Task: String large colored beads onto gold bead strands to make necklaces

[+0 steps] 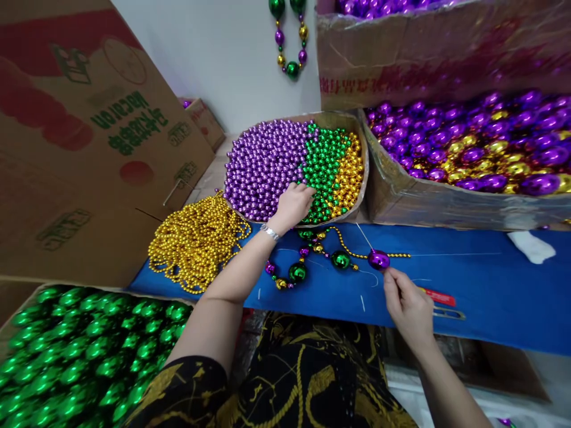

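At centre right, the right hand (pixel 408 306) pinches a large purple bead (pixel 379 259); a thin needle (pixel 364 236) slants from it toward upper left; the left hand (pixel 294 205), at centre, is nearer the small green beads (pixel 328 156), fingers curled; whether gripping any, I cannot tell.

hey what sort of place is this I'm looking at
Likely a bead-stringing workshop or packing room: small purple, green and gold beads lie grouped by colour, a partly strung strand rests on a blue work surface, and a bead string hangs against the wall.
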Demonstrator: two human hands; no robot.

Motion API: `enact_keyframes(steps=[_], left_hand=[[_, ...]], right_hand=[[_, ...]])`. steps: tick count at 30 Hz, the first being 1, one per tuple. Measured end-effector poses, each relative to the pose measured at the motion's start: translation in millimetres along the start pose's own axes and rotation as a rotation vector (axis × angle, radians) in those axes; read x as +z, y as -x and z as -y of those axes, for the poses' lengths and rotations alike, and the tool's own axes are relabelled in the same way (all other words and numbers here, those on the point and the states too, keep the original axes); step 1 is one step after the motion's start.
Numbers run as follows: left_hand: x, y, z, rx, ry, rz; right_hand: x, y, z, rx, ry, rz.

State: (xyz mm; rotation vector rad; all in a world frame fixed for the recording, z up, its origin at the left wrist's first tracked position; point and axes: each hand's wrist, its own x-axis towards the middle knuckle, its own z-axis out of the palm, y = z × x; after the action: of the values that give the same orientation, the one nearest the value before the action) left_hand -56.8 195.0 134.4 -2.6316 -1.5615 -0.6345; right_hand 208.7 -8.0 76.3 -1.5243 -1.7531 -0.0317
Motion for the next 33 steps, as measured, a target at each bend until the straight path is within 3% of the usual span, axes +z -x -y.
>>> enact_keyframes(steps=[7,11,13,15,18,21,24,33], left_hand=[[8.2,-26.1,-13.3,0.147,-0.127,0.127],[7.2,-24.7,-12.4,0.090,0.005,0.102],[5.2,-19.8,-16.1,-0.010,0.251,0.024],[2.4,-11.4,-25.4,-0.147,0.683,-0.028],[-2.1,6.3,-47.8,-0.347,1.384,0.027],[-4.0,22.3,-69.5,-0.488,1.728,0.106],[-3.4,30.6,-81.0,-0.536,1.818,0.142],[-4.8,33.6,-91.7,-0.392,1.708,0.173]], right_hand=[[-2.5,-1.6,5.3,-0.005,-0.043,0.006],[-0.9,-2.2,6.4,0.018,-0.066,0.007],[0.3,-3.2,7.1,0.027,-0.079,0.015],[1.3,-4.7,7.9,0.034,-0.084,0.021],[2.3,-7.3,8.9,0.029,-0.086,0.018],[2.7,-8.8,9.8,0.001,-0.089,0.016],[2.2,-8.8,10.3,-0.022,-0.096,0.010],[5.4,-4.1,3.1,-0.025,-0.055,-0.014]])
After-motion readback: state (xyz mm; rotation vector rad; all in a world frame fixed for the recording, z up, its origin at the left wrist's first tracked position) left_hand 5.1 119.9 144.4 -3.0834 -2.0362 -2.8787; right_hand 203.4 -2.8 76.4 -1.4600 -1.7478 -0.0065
